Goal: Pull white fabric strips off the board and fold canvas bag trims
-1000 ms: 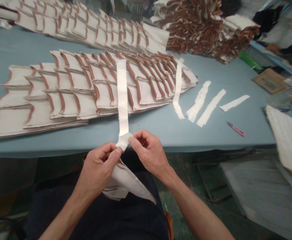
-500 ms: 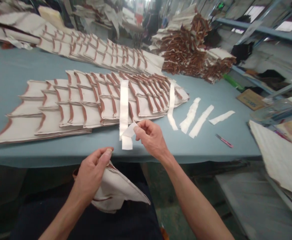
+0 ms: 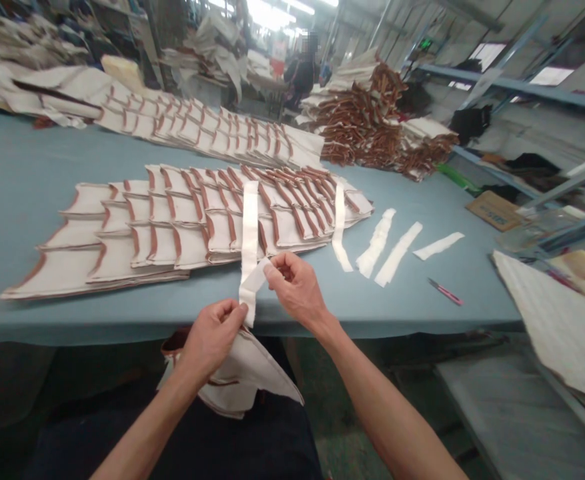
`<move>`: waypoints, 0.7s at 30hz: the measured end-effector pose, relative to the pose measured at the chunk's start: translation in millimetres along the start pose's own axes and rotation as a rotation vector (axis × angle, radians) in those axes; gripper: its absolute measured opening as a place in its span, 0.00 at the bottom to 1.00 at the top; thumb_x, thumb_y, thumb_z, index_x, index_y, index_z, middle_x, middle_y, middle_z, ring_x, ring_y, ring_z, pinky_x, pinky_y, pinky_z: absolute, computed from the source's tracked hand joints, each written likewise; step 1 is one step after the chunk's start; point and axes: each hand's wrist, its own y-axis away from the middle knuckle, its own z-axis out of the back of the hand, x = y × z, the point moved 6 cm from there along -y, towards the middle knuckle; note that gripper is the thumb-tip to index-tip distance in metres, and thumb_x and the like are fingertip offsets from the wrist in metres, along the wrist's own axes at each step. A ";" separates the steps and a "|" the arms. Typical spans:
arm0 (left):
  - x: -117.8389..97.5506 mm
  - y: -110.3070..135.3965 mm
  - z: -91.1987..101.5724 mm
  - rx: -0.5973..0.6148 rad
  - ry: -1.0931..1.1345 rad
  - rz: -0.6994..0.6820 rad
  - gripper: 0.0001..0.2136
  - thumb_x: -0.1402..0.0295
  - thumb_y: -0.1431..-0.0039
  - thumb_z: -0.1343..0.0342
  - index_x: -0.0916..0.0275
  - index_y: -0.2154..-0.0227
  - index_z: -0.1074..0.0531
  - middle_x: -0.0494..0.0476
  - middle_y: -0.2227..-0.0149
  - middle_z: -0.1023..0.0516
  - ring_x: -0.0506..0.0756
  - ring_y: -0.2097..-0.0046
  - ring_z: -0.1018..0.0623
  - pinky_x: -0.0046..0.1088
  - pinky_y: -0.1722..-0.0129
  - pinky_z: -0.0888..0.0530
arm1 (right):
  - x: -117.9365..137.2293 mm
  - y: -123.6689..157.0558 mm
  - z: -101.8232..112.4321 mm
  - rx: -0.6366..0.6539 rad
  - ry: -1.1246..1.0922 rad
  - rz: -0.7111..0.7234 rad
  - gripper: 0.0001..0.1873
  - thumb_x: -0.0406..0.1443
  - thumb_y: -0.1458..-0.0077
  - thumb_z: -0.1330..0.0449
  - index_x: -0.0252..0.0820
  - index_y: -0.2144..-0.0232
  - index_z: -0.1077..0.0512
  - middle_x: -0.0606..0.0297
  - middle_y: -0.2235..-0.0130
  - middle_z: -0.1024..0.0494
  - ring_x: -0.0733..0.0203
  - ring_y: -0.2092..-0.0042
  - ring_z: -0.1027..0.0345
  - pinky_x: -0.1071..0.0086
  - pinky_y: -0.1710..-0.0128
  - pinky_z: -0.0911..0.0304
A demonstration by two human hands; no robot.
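Observation:
My left hand point(image 3: 217, 333) is closed on a cream fabric piece with brown edging point(image 3: 252, 367), which hangs over my lap below the table edge. Its thumb and fingertips also meet the lower end of a white strip. Pinched between the thumb and fingers of my right hand point(image 3: 295, 283) is a small white strip point(image 3: 256, 277). That strip lies across a long white strip point(image 3: 250, 227), which rests on the overlapping rows of cream, brown-edged fabric pieces point(image 3: 189, 243). Whether the two strips are one folded piece I cannot tell.
More white strips point(image 3: 377, 243) lie on the blue table point(image 3: 302, 300) at right, near pink-handled thread snips point(image 3: 445, 292). Behind are another fabric row point(image 3: 212, 130) and a tall brown-edged stack point(image 3: 362, 110). A cardboard piece point(image 3: 495, 210) lies far right. A person point(image 3: 302, 70) is in the background.
My left hand has moved up and right with the fabric piece, reaching the strip's lower end. My right hand keeps its pinch on the small strip. The camera view has tilted up.

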 end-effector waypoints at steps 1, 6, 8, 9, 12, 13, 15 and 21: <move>-0.1 -0.8 1.1 -0.021 -0.027 -0.017 0.22 0.40 0.53 0.46 0.54 0.82 0.35 0.45 0.82 0.38 0.52 0.75 0.38 0.29 0.72 0.41 | 0.5 -8.2 3.5 -0.026 0.020 0.016 0.14 0.48 0.36 0.42 0.47 0.68 0.31 0.69 0.71 0.27 0.62 0.71 0.32 0.68 0.68 0.36; 1.3 0.4 2.0 -0.123 -0.132 -0.090 0.21 0.42 0.47 0.51 0.53 0.82 0.37 0.45 0.83 0.39 0.53 0.75 0.35 0.31 0.70 0.40 | 12.2 -58.3 20.7 -0.118 0.171 0.100 0.09 0.41 0.36 0.41 0.48 0.69 0.33 0.72 0.73 0.28 0.61 0.72 0.33 0.66 0.66 0.39; 4.2 1.5 -0.1 -0.149 -0.162 -0.104 0.21 0.42 0.45 0.53 0.53 0.81 0.36 0.45 0.83 0.38 0.54 0.75 0.34 0.31 0.70 0.39 | 21.0 -76.7 26.7 -0.135 0.243 0.132 0.09 0.37 0.38 0.39 0.48 0.71 0.33 0.73 0.74 0.28 0.61 0.72 0.34 0.66 0.65 0.42; 5.9 1.8 -1.2 -0.159 -0.178 -0.110 0.21 0.42 0.44 0.54 0.53 0.81 0.35 0.45 0.83 0.38 0.54 0.75 0.34 0.32 0.70 0.39 | 25.8 -85.0 29.7 -0.146 0.274 0.147 0.09 0.36 0.39 0.38 0.48 0.71 0.33 0.73 0.74 0.28 0.60 0.71 0.35 0.66 0.64 0.43; 11.1 1.4 -3.4 -0.183 -0.222 -0.128 0.21 0.43 0.42 0.55 0.53 0.80 0.36 0.45 0.83 0.38 0.54 0.76 0.33 0.32 0.70 0.39 | 40.4 -107.6 37.9 -0.202 0.334 0.188 0.10 0.35 0.37 0.39 0.48 0.70 0.34 0.71 0.70 0.26 0.60 0.68 0.35 0.65 0.61 0.44; 12.8 0.9 -3.6 -0.186 -0.236 -0.134 0.22 0.43 0.41 0.56 0.53 0.80 0.36 0.46 0.83 0.37 0.54 0.76 0.33 0.32 0.70 0.39 | 44.8 -115.0 39.7 -0.224 0.346 0.199 0.10 0.35 0.35 0.40 0.48 0.70 0.35 0.71 0.69 0.25 0.59 0.67 0.35 0.65 0.61 0.44; 16.4 -0.5 -3.5 -0.186 -0.260 -0.146 0.22 0.44 0.39 0.57 0.53 0.79 0.37 0.46 0.83 0.35 0.55 0.76 0.31 0.31 0.71 0.39 | 52.1 -131.3 40.3 -0.253 0.365 0.215 0.11 0.36 0.34 0.40 0.48 0.70 0.35 0.70 0.68 0.25 0.59 0.65 0.34 0.65 0.60 0.44; 25.4 0.3 -4.6 -0.169 -0.316 -0.188 0.21 0.50 0.30 0.54 0.53 0.77 0.36 0.47 0.82 0.32 0.55 0.75 0.28 0.30 0.70 0.38 | 60.8 -193.4 35.6 -0.321 0.405 0.179 0.13 0.38 0.28 0.44 0.49 0.69 0.37 0.70 0.70 0.27 0.57 0.65 0.33 0.65 0.60 0.43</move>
